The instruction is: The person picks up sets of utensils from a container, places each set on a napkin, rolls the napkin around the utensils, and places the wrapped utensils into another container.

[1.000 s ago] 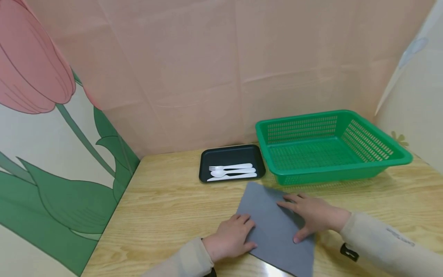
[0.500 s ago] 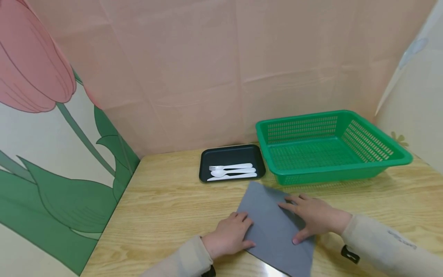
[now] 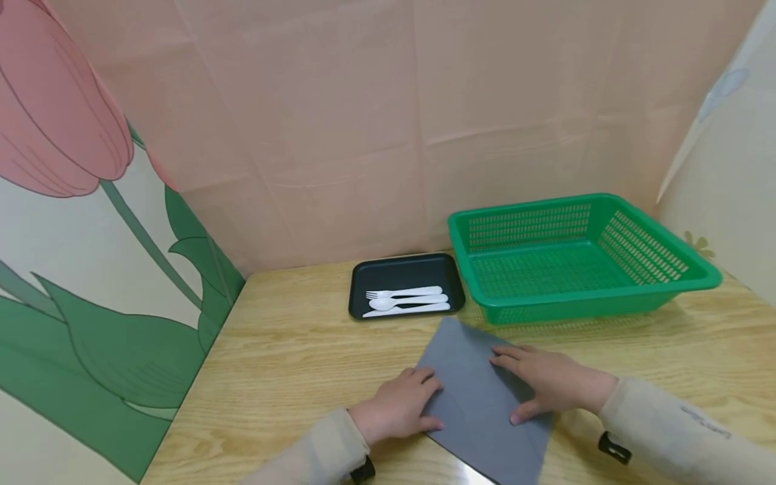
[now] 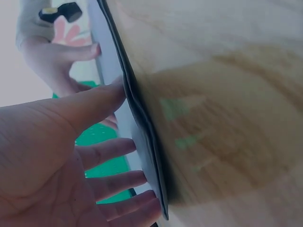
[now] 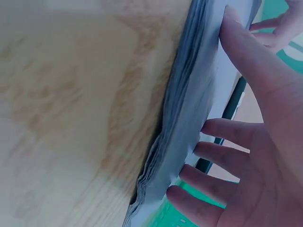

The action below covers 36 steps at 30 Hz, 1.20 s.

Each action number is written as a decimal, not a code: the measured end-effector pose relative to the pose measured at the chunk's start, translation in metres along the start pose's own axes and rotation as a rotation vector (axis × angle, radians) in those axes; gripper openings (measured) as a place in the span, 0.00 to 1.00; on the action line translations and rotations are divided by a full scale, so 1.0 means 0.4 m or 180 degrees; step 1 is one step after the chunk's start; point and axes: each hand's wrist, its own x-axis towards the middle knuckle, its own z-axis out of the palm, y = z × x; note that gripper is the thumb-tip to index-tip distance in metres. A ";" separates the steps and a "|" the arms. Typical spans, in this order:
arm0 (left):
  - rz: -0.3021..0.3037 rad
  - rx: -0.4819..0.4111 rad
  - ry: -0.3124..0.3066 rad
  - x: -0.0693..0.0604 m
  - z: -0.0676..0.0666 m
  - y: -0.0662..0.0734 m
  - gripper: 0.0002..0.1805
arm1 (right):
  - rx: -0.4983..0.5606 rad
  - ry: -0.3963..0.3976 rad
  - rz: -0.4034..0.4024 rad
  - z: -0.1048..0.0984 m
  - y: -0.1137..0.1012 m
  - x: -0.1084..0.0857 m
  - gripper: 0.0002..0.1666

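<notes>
A grey folded cloth (image 3: 473, 397) lies flat on the wooden table, set at a slant with one corner toward the black tray. My left hand (image 3: 401, 405) rests at its left edge, fingertips and thumb touching the top. On the cloth's right part lies my right hand (image 3: 548, 380), fingers and thumb spread. Several stacked layers show along the edge of the cloth (image 5: 177, 111) in the right wrist view. In the left wrist view the left hand's fingers (image 4: 116, 149) meet the cloth near its thin two-layered edge.
Behind the cloth stands a black tray (image 3: 388, 271) bearing a white fork (image 3: 412, 292), spoon (image 3: 418, 299) and knife (image 3: 418, 309). A green mesh basket (image 3: 582, 303) is at the back right, beside the tray. A pinkish sheet (image 3: 339, 135) hangs behind the table.
The cloth has turned slightly clockwise, its far corner shifting right and its near corner left. My left hand has moved a little left and away; my right hand has barely shifted.
</notes>
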 end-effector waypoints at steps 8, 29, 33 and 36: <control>0.0008 -0.0017 -0.0037 0.002 0.000 -0.007 0.29 | -0.0002 0.0000 0.0104 0.007 -0.012 -0.001 0.58; -0.0076 -0.0052 -0.0093 0.012 -0.011 -0.011 0.31 | -0.0064 -0.0037 0.0317 0.018 -0.037 -0.006 0.59; -0.0081 -0.0050 -0.0113 0.015 -0.010 -0.014 0.32 | -0.0109 -0.0082 0.0401 0.021 -0.039 -0.003 0.60; -0.0080 -0.0085 -0.0146 0.017 -0.009 -0.019 0.32 | -0.0133 -0.0118 0.0443 0.022 -0.043 -0.002 0.60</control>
